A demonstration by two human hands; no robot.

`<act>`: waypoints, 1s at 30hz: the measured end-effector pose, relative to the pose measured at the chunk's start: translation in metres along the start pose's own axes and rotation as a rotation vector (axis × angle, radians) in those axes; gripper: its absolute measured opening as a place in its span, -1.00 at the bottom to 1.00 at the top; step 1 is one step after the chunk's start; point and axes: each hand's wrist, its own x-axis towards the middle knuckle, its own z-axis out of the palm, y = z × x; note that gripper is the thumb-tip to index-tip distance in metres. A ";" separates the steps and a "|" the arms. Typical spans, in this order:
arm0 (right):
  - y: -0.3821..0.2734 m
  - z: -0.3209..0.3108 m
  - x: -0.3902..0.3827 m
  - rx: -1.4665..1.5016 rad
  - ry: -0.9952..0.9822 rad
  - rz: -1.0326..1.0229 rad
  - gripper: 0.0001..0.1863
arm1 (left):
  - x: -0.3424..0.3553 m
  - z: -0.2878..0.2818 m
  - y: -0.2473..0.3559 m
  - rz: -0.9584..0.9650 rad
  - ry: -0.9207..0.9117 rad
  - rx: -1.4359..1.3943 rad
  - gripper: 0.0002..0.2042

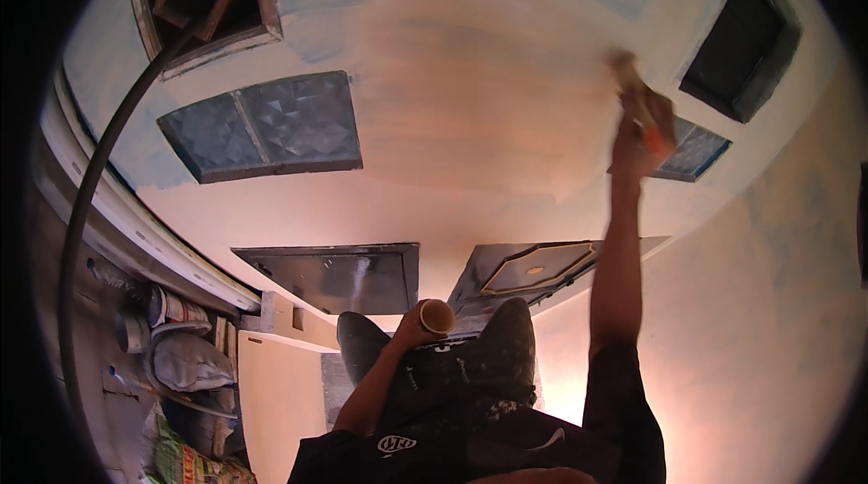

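Up at upper right, the right hand (649, 131) was wrapped firmly round a paintbrush (624, 71), bristles blurred before the patchy wall (470, 113), contact impossible to tell; down at lower centre, the left hand (411, 328) curled about a cup (438, 316), open mouth showing, between the knees (509, 335)!

Your right hand (646, 133) grips, arm (617, 267) stretched well beyond your torso (452, 443). Nearer the torso, your left hand (414, 330) curls.
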 end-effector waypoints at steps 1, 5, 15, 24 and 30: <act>-0.025 0.019 0.002 0.091 -0.005 0.032 -0.89 | 0.000 -0.001 0.000 0.010 0.004 -0.009 -0.19; -0.154 0.105 0.003 0.475 -0.033 0.039 -0.87 | 0.002 -0.003 0.001 -0.030 0.030 -0.018 -0.20; -0.132 0.116 0.015 0.655 0.092 0.083 -0.87 | -0.004 -0.006 -0.004 -0.074 0.083 0.067 -0.20; 0.093 -0.063 0.005 0.135 0.096 0.387 -0.88 | 0.006 0.006 -0.006 -0.030 -0.003 -0.023 -0.22; 0.025 -0.010 0.006 -0.016 -0.022 -0.006 -0.90 | 0.003 0.004 -0.001 -0.002 0.009 -0.012 -0.23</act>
